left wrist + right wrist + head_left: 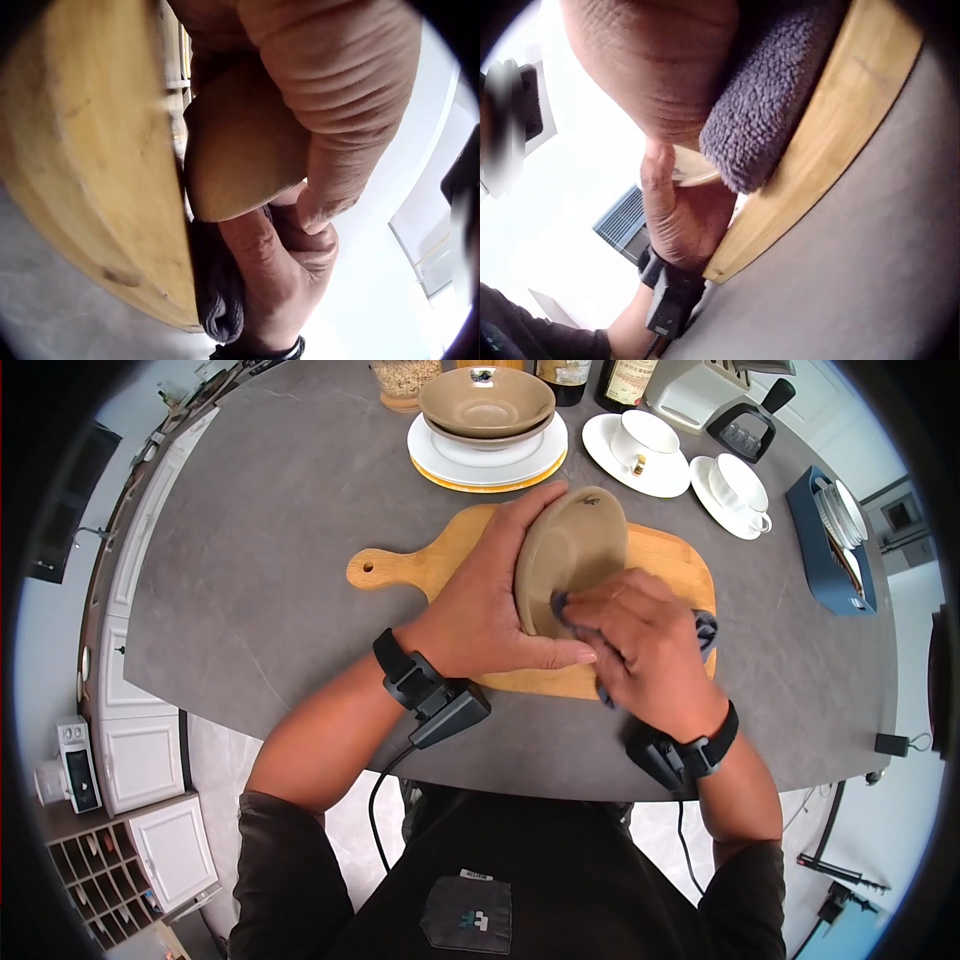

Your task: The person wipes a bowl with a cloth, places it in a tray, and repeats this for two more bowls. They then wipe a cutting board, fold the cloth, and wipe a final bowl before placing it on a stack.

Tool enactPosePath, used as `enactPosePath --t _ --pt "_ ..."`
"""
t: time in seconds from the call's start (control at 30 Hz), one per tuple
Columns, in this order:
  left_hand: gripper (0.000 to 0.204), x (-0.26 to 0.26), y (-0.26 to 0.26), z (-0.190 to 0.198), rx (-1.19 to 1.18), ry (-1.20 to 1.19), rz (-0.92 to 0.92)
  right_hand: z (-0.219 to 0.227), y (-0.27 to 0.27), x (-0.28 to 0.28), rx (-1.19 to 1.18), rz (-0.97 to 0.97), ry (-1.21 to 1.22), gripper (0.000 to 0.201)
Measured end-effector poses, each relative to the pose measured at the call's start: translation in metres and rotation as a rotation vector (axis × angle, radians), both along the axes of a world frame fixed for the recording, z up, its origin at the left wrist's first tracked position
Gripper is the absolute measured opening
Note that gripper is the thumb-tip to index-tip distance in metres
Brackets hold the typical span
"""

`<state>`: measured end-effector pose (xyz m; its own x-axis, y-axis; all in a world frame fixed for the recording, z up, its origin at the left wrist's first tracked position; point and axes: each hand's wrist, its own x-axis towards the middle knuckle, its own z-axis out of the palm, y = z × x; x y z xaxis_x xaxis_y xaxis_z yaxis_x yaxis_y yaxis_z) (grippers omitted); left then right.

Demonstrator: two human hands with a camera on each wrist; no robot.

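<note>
My left hand (475, 605) grips a tan bowl (590, 535) by its side, tilted so the inside faces right. The thumb lies along the near rim and the fingers go behind the wall. In my right hand (645, 640) is a dark grey cloth (761, 101), bunched under the fingers, which press it to the inside of the bowl near the lower rim. Part of the cloth sticks out past the right side of this hand. Below both hands lies a wooden cutting board (400, 565), its handle pointing left.
Behind the board, two tan bowls (487, 405) sit stacked on white plates (430, 455). Two white cups (645, 438) on saucers stand to their right. A blue rack (815, 540) of dishes is at the far right. Bottles (625, 382), a jar (403, 380) and a toaster (695, 390) line the back.
</note>
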<state>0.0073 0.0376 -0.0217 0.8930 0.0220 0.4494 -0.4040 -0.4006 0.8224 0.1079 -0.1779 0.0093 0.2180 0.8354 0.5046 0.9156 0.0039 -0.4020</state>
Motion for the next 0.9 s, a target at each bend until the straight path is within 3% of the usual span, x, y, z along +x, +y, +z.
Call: enactPosePath --t 0.17,0.23,0.33,0.4,0.47,0.53,0.63,0.9 --pt "0.14 0.0 0.001 -0.003 0.037 -0.025 0.017 0.001 -0.004 0.003 -0.006 0.027 0.023 0.028" --pt "0.141 0.0 0.001 -0.003 0.073 -0.015 0.027 0.002 -0.005 0.012 0.004 -0.137 -0.122 0.027" --pt "0.141 0.001 0.002 -0.005 0.027 -0.006 0.016 0.003 -0.004 0.012 0.015 -0.151 -0.178 0.027" --pt "0.141 0.0 0.002 -0.003 0.04 -0.01 0.017 0.005 -0.002 0.003 0.015 -0.093 -0.149 0.026" --pt "0.141 0.001 0.001 -0.003 0.048 -0.011 0.015 0.005 -0.004 -0.003 0.001 0.058 0.043 0.025" --pt "0.14 0.0 0.001 -0.004 0.074 -0.044 0.027 0.006 -0.005 0.003 -0.002 0.068 0.056 0.025" --pt "0.139 -0.001 0.001 -0.002 0.082 -0.034 0.039 0.008 -0.008 0.017 0.017 -0.065 -0.046 0.026" --pt "0.137 -0.001 0.001 -0.005 0.034 -0.032 0.014 0.013 -0.008 0.008 -0.041 0.089 0.064 0.024"
